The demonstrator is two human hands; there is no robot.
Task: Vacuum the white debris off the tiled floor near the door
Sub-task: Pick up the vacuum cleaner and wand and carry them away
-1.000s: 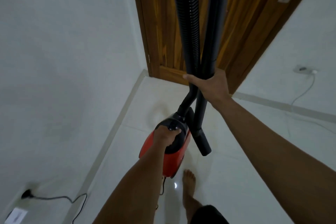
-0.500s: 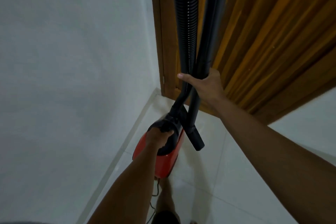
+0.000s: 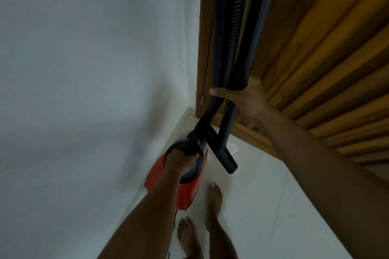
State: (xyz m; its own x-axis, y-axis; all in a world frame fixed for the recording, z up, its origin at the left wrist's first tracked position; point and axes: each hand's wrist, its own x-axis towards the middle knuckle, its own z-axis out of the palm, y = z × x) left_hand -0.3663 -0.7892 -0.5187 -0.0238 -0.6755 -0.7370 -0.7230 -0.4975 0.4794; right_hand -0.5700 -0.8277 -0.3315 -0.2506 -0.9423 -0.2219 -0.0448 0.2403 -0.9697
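Two grips: left hand (image 3: 180, 159) on vacuum (image 3: 187, 193) (right hand (image 3: 248, 99), hose (image 3: 225, 27)).

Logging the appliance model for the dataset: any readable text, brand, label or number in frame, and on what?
No readable text anywhere.
On the red vacuum cleaner: no brand or label legible on the casing that shows.
On the ribbed hose, rigid tube, wooden door, white wall, tiled floor: none.
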